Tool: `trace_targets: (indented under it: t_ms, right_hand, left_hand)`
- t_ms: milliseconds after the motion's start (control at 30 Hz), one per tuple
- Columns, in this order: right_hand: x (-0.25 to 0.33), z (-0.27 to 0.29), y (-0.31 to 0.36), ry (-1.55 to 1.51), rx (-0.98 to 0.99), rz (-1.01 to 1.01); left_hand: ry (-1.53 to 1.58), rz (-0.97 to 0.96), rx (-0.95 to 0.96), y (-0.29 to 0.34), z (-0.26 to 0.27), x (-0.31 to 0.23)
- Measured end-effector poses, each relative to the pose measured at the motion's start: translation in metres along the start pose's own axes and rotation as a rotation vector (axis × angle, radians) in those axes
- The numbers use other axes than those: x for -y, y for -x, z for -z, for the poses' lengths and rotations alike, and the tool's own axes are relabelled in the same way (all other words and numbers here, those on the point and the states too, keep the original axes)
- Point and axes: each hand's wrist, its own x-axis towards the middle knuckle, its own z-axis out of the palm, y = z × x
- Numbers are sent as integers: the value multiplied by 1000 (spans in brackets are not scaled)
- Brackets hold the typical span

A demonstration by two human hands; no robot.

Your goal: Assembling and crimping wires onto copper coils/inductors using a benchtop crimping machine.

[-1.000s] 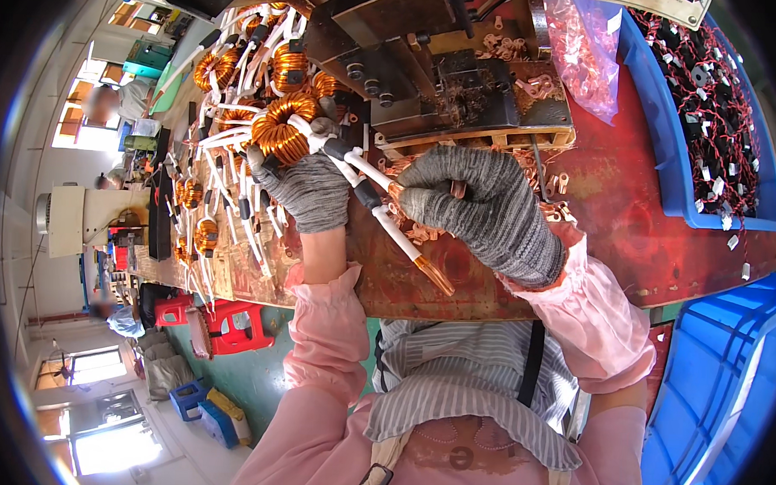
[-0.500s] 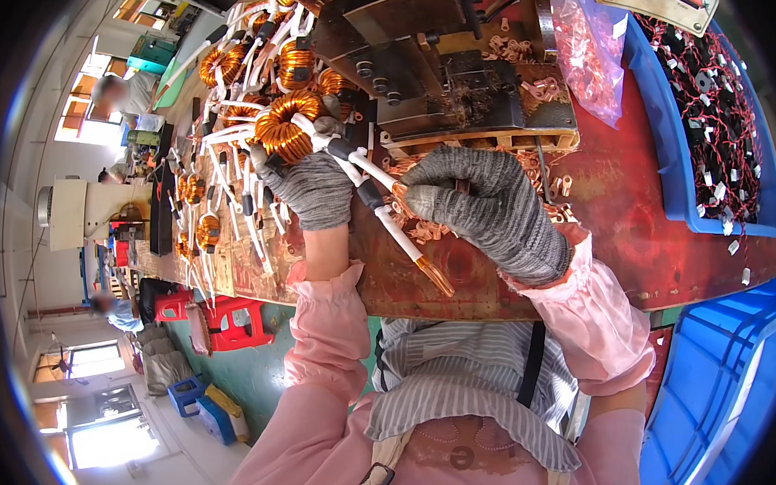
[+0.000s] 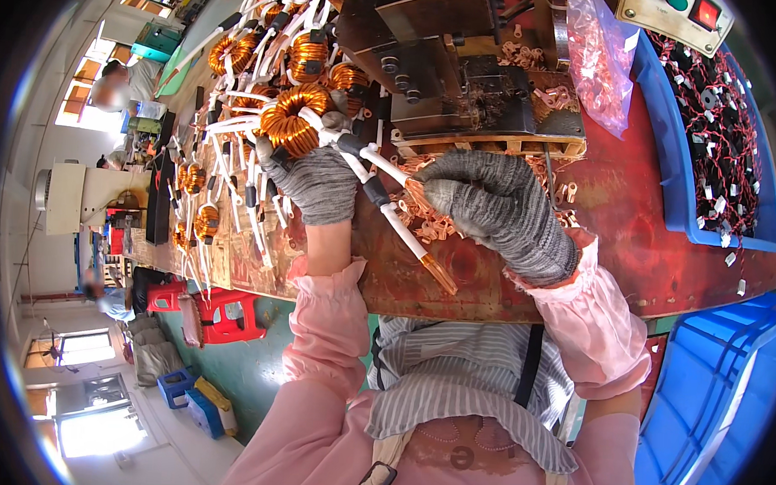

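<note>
My left hand point(image 3: 313, 180), in a grey knitted glove, is closed round a copper-wound toroidal coil point(image 3: 294, 124). Two white-sleeved leads with black bands run from the coil to the right. One lead ends in bare copper strands point(image 3: 439, 275) that hang free over the table. My right hand point(image 3: 492, 208), gloved the same way, pinches the copper end of the other lead; its fingers hide whether a terminal sits there. Loose copper lugs point(image 3: 436, 224) lie on the table behind and below the right hand. A dark metal press point(image 3: 461, 95) stands just beyond both hands.
More coils point(image 3: 232, 53) with white leads are heaped at the far left. A clear bag of copper lugs point(image 3: 601, 70) lies right of the press, by a blue bin point(image 3: 661, 141) of red-wired parts. A switch box point(image 3: 678, 17) sits at the far right. Red stools point(image 3: 232, 316) stand left.
The view has shifted slightly, so the press and bins appear a little lower and the switch box shows more. Both hands keep the same hold on the coil and its lead.
</note>
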Motion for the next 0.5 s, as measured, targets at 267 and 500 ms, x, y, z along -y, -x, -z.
trace_targets:
  t_ms: [267,500]
  right_hand:
    - [-6,2,-4,195,-18,296]
    - [-5,2,-3,13,-23,-15]
  left_hand:
    - [-48,-14,1,-1,6,-3]
    - [-152,-33,33,1,5,-1]
